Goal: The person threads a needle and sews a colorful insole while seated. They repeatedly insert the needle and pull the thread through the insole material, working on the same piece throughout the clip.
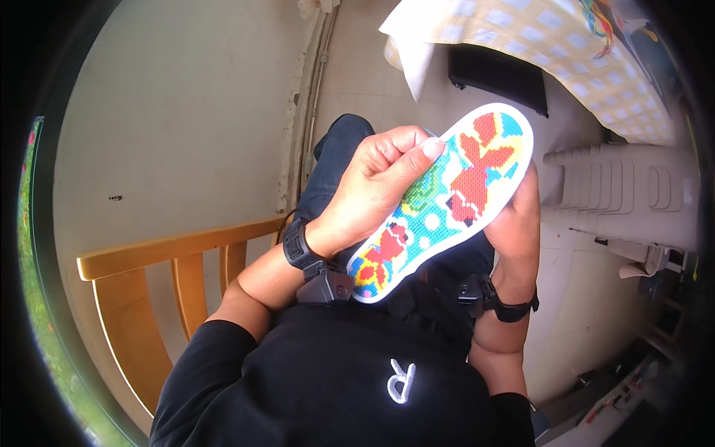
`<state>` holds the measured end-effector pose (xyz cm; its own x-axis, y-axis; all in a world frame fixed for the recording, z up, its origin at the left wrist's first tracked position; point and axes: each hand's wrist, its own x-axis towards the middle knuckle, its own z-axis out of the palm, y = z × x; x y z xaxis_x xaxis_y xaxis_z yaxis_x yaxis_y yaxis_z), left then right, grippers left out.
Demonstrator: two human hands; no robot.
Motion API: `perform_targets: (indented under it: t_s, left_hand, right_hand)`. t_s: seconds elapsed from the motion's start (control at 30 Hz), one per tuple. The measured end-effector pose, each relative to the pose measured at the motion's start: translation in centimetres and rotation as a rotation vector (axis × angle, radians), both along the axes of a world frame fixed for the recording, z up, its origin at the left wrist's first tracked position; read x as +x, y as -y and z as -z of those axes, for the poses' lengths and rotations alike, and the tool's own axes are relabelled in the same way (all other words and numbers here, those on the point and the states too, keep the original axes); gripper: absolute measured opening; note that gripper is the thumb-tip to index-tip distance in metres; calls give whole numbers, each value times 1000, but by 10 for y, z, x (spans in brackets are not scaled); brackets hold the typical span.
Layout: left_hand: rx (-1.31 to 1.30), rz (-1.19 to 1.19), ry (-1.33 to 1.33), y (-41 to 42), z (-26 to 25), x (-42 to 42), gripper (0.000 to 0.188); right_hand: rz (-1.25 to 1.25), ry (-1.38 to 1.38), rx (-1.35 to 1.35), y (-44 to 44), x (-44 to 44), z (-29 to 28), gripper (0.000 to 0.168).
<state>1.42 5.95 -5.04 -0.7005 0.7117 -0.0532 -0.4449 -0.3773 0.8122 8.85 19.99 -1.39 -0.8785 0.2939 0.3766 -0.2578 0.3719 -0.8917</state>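
An embroidered shoe insole with a white rim is held slantwise above my lap. Red goldfish-like shapes, green, yellow and white patches cover its turquoise ground. My left hand has thumb and forefinger pinched together at the insole's upper left edge. A thin sliver shows by those fingertips; whether it is a needle is unclear. From the right edge, my right hand grips the insole, its fingers hidden underneath. Each wrist wears a black strap with a small dark device, the left device touching or nearly touching the insole's lower end.
A wooden slatted armrest and a pale wall are on my left. A checked tablecloth drapes at upper right, bearing colored thread. Below it lies a black object. A pale plastic stool or chair stands at right.
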Motion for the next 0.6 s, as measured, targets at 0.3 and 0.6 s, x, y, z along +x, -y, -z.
perform_targets:
  t_s: [0.3, 0.6]
  left_hand:
    - [-134, -154, -271, -2, -2, -4, 22]
    - [-216, -61, -305, 3, -2, -6, 20]
  right_hand:
    - [361, -275, 777, 9, -8, 0, 22]
    - [13, -307, 160, 6, -8, -7, 11]
